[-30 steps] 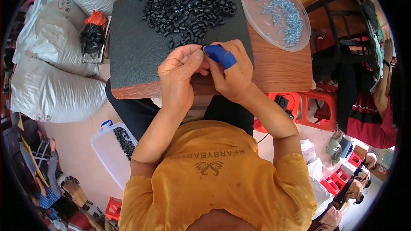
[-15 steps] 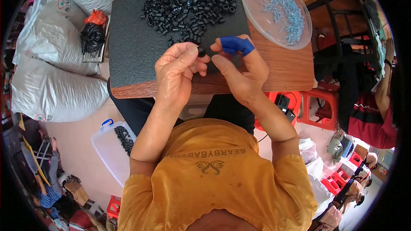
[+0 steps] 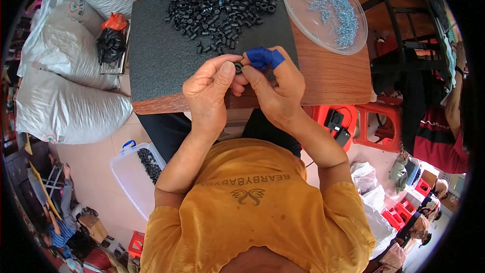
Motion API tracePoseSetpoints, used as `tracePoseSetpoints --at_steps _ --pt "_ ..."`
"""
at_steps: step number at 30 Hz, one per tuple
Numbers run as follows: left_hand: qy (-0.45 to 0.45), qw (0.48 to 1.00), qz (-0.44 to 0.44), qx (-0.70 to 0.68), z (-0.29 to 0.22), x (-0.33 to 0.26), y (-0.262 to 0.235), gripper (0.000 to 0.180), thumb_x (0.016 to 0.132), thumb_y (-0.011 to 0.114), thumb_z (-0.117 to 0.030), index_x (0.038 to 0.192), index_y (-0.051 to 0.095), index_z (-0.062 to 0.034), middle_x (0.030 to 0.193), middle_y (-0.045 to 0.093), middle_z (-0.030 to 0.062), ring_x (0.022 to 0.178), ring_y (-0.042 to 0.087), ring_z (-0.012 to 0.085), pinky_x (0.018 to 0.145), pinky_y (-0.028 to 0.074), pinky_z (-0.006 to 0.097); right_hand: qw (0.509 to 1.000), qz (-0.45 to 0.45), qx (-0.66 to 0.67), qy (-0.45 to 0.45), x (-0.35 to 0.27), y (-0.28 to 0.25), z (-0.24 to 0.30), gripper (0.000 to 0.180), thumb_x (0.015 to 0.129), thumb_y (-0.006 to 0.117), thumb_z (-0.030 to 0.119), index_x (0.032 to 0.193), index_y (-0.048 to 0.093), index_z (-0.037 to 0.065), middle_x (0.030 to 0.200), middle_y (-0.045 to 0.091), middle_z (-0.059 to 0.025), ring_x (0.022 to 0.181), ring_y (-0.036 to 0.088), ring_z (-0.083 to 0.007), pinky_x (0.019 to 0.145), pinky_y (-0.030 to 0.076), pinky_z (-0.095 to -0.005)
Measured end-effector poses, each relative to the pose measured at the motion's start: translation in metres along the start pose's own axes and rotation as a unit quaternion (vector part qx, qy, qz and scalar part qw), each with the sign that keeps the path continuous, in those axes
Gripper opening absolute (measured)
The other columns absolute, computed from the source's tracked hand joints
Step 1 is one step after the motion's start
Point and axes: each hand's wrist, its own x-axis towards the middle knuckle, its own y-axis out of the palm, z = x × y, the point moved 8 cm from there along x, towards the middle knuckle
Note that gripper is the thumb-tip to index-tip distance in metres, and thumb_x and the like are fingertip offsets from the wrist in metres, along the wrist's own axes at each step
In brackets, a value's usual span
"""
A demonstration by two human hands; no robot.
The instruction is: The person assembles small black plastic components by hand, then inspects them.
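Note:
A small black round part point(image 3: 238, 68) with a hole in its face is pinched between the thumb and fingers of my left hand point(image 3: 208, 91). My right hand point(image 3: 283, 91), with blue tape around its index finger, meets it from the right. Its thumb and index tip close together at the part's edge; anything between them is too small to make out. Both hands are over the near edge of a dark grey mat point(image 3: 156, 45). Beyond them on the mat lies a heap of small black parts point(image 3: 217, 10).
A round clear tray point(image 3: 298, 17) of tiny bluish pieces point(image 3: 346, 25) stands right on the wooden table point(image 3: 333, 78). White sacks point(image 3: 70, 103) are stacked at left. A clear bin point(image 3: 126, 182) with black parts sits on the floor; red stools point(image 3: 379, 126) stand at right.
My right hand has moved left, bringing its thumb and taped finger against the black part. The part now shows its hole; my left hand still holds it.

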Motion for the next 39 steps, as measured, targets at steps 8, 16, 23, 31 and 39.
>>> tracePoseSetpoints --at_steps 8,16,23,31,39 --pt "-0.014 0.999 0.036 0.0 -0.004 -0.011 0.005 0.026 0.096 0.056 -0.005 0.119 0.062 0.0033 0.088 0.068 0.0071 0.076 0.064 0.0093 0.066 0.052 0.021 1.0 -0.002 0.017 0.021 -0.005 -0.002 0.0 0.018 0.077 0.068 -0.003 0.094 0.062 0.001 0.08 0.061 -0.0116 0.07 0.059 -0.0278 0.058 0.047 -0.0354" --pt "0.034 0.997 0.032 0.057 -0.01 -0.016 0.002 0.027 0.091 0.065 -0.008 0.117 0.065 0.0009 0.086 0.067 0.0041 0.074 0.062 0.0076 0.066 0.051 0.019 0.993 -0.009 0.088 0.08 -0.012 0.0 -0.004 0.017 0.077 0.067 -0.003 0.093 0.062 0.001 0.078 0.059 -0.0113 0.069 0.058 -0.0262 0.058 0.047 -0.0339" --pt "0.12 0.981 0.019 0.153 -0.025 -0.019 0.0 0.026 0.089 0.069 -0.013 0.111 0.068 0.0009 0.085 0.066 0.0023 0.071 0.059 0.0056 0.063 0.048 0.017 0.998 0.022 0.048 0.015 -0.015 0.002 0.013 0.019 0.074 0.068 -0.004 0.092 0.063 0.0 0.079 0.06 -0.0114 0.071 0.057 -0.0275 0.06 0.045 -0.0353" --pt "0.062 0.995 0.038 0.068 -0.017 -0.021 0.001 0.024 0.09 0.067 -0.012 0.11 0.068 0.0013 0.089 0.067 0.0046 0.069 0.06 0.0068 0.06 0.049 0.018 0.998 -0.011 0.05 0.026 -0.021 -0.003 0.013 0.019 0.071 0.068 -0.006 0.088 0.064 0.0 0.079 0.061 -0.0116 0.072 0.058 -0.0285 0.061 0.046 -0.0362" --pt "-0.047 0.999 0.016 0.007 0.001 -0.019 -0.001 0.018 0.09 0.06 0.0 0.106 0.066 0.0038 0.088 0.069 0.007 0.069 0.062 0.0084 0.061 0.049 0.02 0.972 -0.024 -0.139 -0.188 -0.027 -0.002 0.033 0.023 0.061 0.069 0.004 0.082 0.061 0.0 0.089 0.059 -0.0158 0.071 0.055 -0.0322 0.06 0.046 -0.0379"
